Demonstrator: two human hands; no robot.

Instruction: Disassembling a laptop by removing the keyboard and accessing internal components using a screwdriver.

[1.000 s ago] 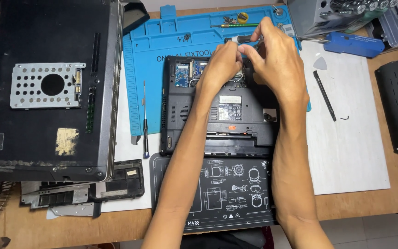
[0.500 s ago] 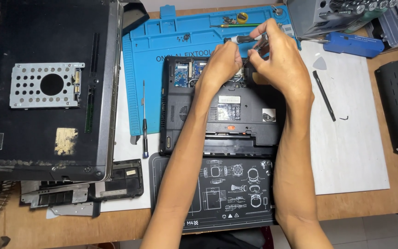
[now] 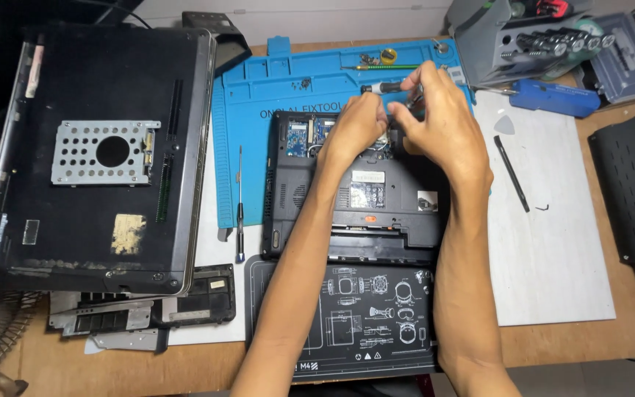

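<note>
A black laptop (image 3: 376,213) lies bottom-up on a blue repair mat (image 3: 259,110), with circuit boards (image 3: 306,132) exposed in its far-left bay. Both my hands meet over its far edge. My right hand (image 3: 442,129) grips a small black-handled screwdriver (image 3: 378,87) that points left. My left hand (image 3: 358,125) is curled beside it with fingertips at the laptop's open bay; what it pinches is hidden.
A larger black laptop (image 3: 97,162) lies bottom-up at left. A long thin screwdriver (image 3: 239,206), a black diagram mat (image 3: 354,323), a black spudger (image 3: 512,173), a blue tool (image 3: 553,97), a grey bit case (image 3: 553,37) and loose cover panels (image 3: 185,301) surround the work.
Both hands have shifted slightly toward me and left over the laptop's far edge, with the screwdriver now lying lower between them.
</note>
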